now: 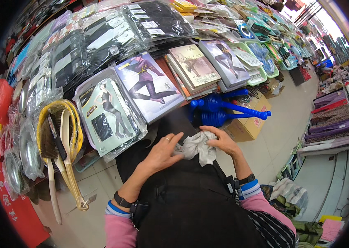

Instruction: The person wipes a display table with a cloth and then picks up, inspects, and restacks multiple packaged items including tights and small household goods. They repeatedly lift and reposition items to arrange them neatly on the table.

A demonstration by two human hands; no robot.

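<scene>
A crumpled white cloth (199, 148) is bunched up in front of my dark clothing, between my two hands. My right hand (225, 142) grips its right side, with the thumb pressed on the fabric and the fingers bent over the top. At the cloth's left edge is my left hand (162, 153), its thumb and fingers apart. Whether its fingertips touch the cloth is hard to tell. Just beyond the hands lie packs of tights, among them a purple-and-white box (147, 89) and a pale green pack (106, 111) in clear plastic.
Blue plungers (220, 109) stick out past the table's edge above a cardboard box (251, 124). Brushes (65, 153) with long handles hang at the left, beside wrapped metal lids (30, 144). More packaged goods cover the table. A rack of folded fabrics (331, 118) stands across the aisle.
</scene>
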